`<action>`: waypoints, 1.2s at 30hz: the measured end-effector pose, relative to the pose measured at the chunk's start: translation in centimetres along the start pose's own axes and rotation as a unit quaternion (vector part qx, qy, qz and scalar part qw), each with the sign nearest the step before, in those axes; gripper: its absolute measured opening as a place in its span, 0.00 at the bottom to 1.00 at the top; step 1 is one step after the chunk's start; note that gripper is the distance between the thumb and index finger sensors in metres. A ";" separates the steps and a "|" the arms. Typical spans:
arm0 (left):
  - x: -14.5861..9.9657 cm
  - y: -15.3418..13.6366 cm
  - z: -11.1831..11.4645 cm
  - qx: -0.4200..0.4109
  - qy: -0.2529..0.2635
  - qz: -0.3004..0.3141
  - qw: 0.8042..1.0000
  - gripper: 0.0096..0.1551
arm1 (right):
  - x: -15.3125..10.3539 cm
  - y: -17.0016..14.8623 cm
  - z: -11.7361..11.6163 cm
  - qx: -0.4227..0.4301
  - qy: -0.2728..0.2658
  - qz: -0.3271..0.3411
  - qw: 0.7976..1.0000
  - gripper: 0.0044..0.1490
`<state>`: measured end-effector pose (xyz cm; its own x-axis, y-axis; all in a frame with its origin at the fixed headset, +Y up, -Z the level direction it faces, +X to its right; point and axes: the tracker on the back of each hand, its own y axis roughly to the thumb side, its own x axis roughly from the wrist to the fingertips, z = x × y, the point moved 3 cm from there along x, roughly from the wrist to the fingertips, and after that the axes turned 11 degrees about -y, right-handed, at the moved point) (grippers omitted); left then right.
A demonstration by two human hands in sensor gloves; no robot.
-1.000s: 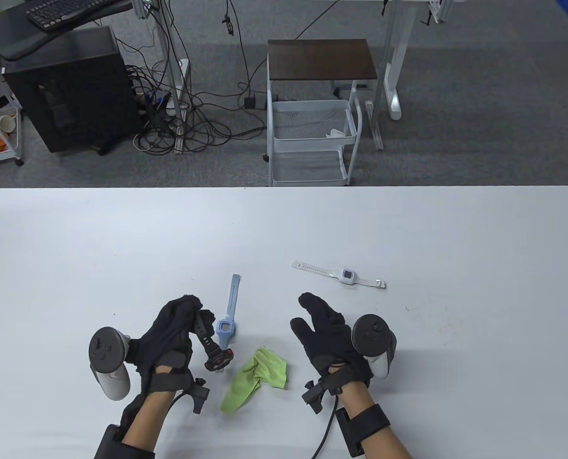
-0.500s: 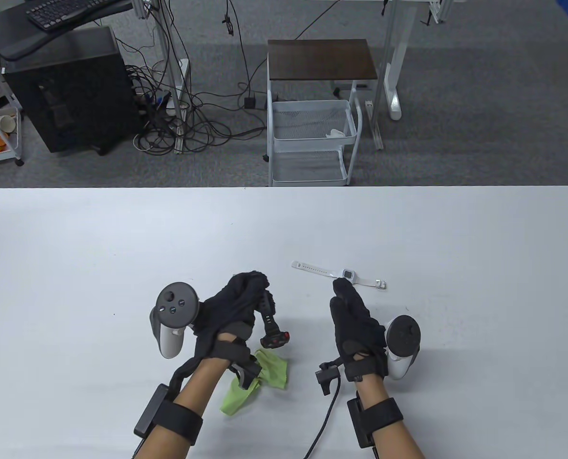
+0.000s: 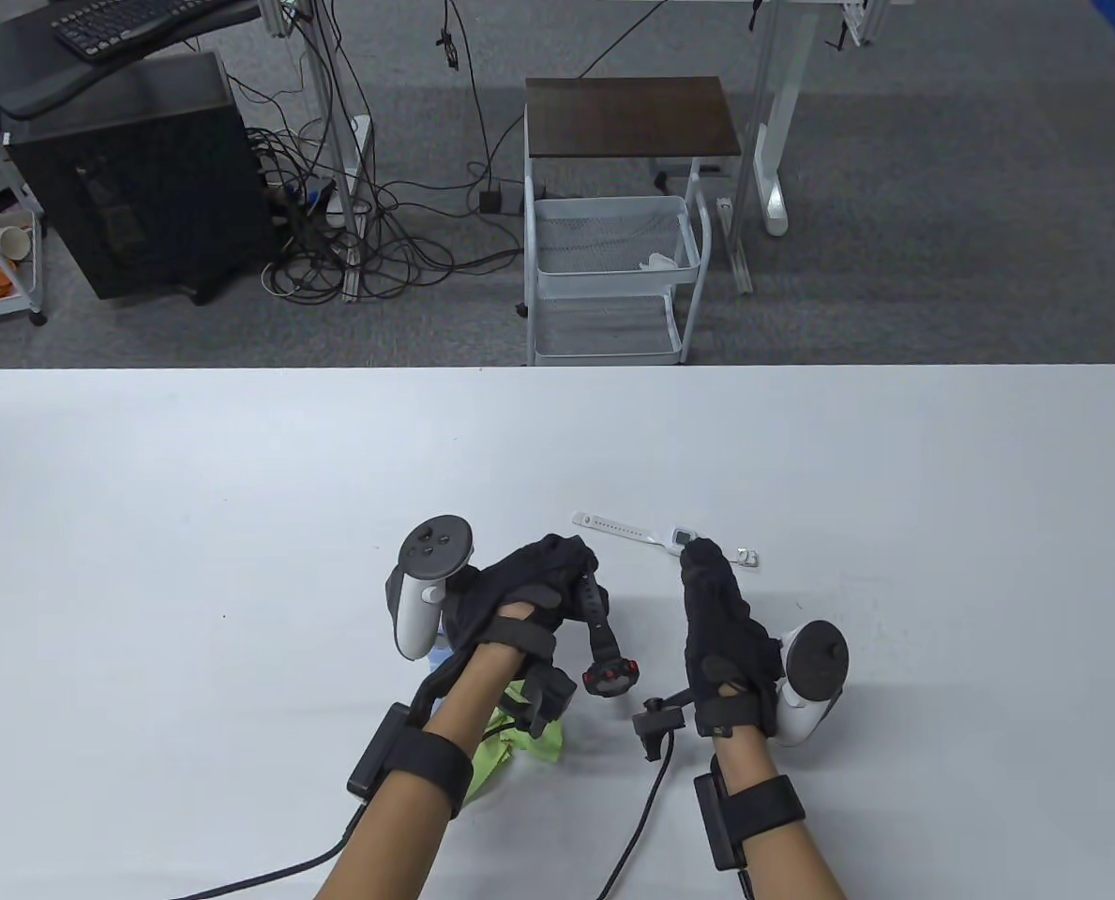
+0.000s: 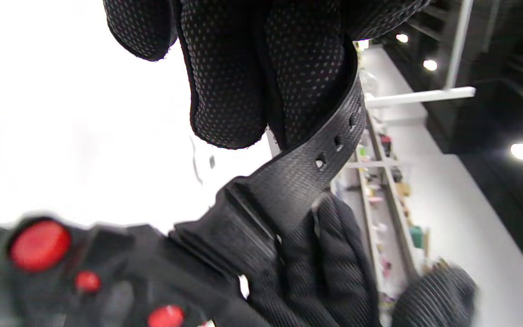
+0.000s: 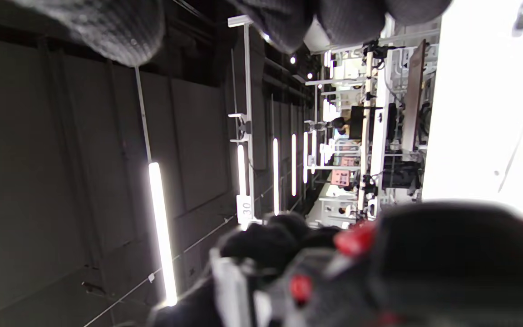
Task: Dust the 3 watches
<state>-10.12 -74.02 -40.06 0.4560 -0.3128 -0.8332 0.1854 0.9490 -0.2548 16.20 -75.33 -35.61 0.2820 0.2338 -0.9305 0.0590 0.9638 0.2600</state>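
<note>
My left hand grips the strap of a black watch with red buttons, and the case hangs just above the table. In the left wrist view the gloved fingers curl round that black strap. The right hand stretches forward with straight fingers, and its fingertips lie on the face of the white watch, which is flat on the table. Only a sliver of the light blue watch shows under my left tracker. A green cloth lies partly beneath the left forearm.
The white table runs wide to the left, right and far side of my hands. Sensor cables trail from both wrists toward the near edge. Beyond the far edge stands a white wire cart on the floor.
The left hand carried the black watch rightward and forward, covering the blue watch. The right hand reached forward until its fingertips met the white watch.
</note>
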 end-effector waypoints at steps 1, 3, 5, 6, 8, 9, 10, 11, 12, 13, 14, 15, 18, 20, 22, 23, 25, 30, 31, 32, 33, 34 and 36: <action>0.4 -0.2 -0.8 0.010 0.012 -0.012 1.000 0.25 | 0.0 0.0 0.0 -0.002 0.000 0.000 1.000 0.55; 0.9 -0.1 -1.9 0.033 0.031 -0.019 0.999 0.25 | 0.0 0.0 0.0 0.001 0.000 -0.003 1.000 0.55; 1.5 0.2 -3.2 0.066 0.048 -0.031 0.996 0.25 | 0.1 -0.2 0.1 0.004 -0.002 -0.009 1.000 0.55; 1.9 0.3 -3.8 0.082 0.055 -0.037 0.994 0.25 | 0.1 -0.3 0.1 0.004 -0.002 -0.011 1.000 0.54; 2.4 0.3 -4.6 0.099 0.071 -0.045 0.992 0.25 | 0.1 -0.5 0.2 0.002 -0.003 -0.014 1.000 0.54; 2.6 0.3 -4.9 0.102 0.073 -0.044 0.991 0.25 | 0.1 -0.5 0.2 0.000 -0.003 -0.014 1.000 0.54; 3.0 0.1 -5.2 0.105 0.072 -0.045 0.991 0.25 | 0.1 -0.5 0.2 0.000 -0.003 -0.015 1.000 0.54; 3.2 0.0 -5.3 0.105 0.073 -0.049 0.991 0.25 | 0.1 -0.5 0.2 0.001 -0.003 -0.015 1.000 0.54; 3.4 -0.1 -5.6 0.105 0.082 -0.052 0.990 0.25 | 0.1 -0.5 0.2 0.002 -0.003 -0.015 1.000 0.54; 3.6 -0.3 -5.8 0.106 0.090 -0.054 0.989 0.25 | 0.1 -0.5 0.2 0.002 -0.003 -0.015 1.000 0.54; 3.8 -0.5 -6.1 0.109 0.099 -0.060 0.987 0.25 | 0.1 -0.5 0.2 0.001 -0.003 -0.015 1.000 0.54; 3.9 -0.8 -6.3 0.116 0.109 -0.068 0.985 0.25 | 0.1 -0.5 0.2 0.000 -0.003 -0.015 1.000 0.54; 4.2 -1.6 -6.7 0.126 0.129 -0.091 0.979 0.25 | 0.1 -0.6 0.1 -0.002 -0.002 -0.017 1.000 0.54; 4.4 -2.0 -6.8 0.130 0.139 -0.107 0.976 0.25 | 0.1 -0.6 0.0 -0.003 -0.001 -0.018 1.000 0.54; 4.7 -2.4 -6.9 0.142 0.147 -0.132 0.970 0.26 | 0.0 -0.7 0.0 -0.005 0.000 -0.019 1.000 0.53; 4.8 -2.5 -6.9 0.152 0.148 -0.144 0.967 0.26 | 0.0 -0.7 0.0 -0.005 0.000 -0.019 1.000 0.53; 5.1 -2.5 -7.0 0.186 0.152 -0.175 0.955 0.26 | 0.0 -0.8 -0.1 -0.006 0.001 -0.022 1.000 0.53; 6.1 -2.3 -6.8 0.250 0.147 -0.204 0.935 0.25 | 0.0 -0.9 -0.1 -0.008 0.003 -0.027 1.000 0.53; 6.3 -2.2 -6.8 0.262 0.148 -0.206 0.931 0.25 | 0.0 -0.9 -0.2 -0.008 0.003 -0.028 1.000 0.53; 6.5 -2.1 -6.7 0.273 0.144 -0.210 0.928 0.25 | 0.0 -0.9 -0.1 -0.008 0.003 -0.029 1.000 0.53; 6.7 -2.0 -6.6 0.280 0.141 -0.211 0.926 0.25 | 0.0 -0.9 -0.1 -0.007 0.003 -0.030 1.000 0.53; 6.8 -1.9 -6.5 0.288 0.141 -0.216 0.922 0.25 | 0.0 -1.0 -0.1 -0.007 0.002 -0.030 1.000 0.53; 7.0 -1.6 -6.4 0.306 0.145 -0.221 0.915 0.25 | 0.0 -1.0 -0.1 -0.009 0.002 -0.031 0.999 0.53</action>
<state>-12.78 -77.45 -48.67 -0.0139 -0.5529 -0.8331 0.7894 0.5053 -0.3485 16.04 -76.28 -35.89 0.2745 0.1748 -0.9456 0.0581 0.9785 0.1978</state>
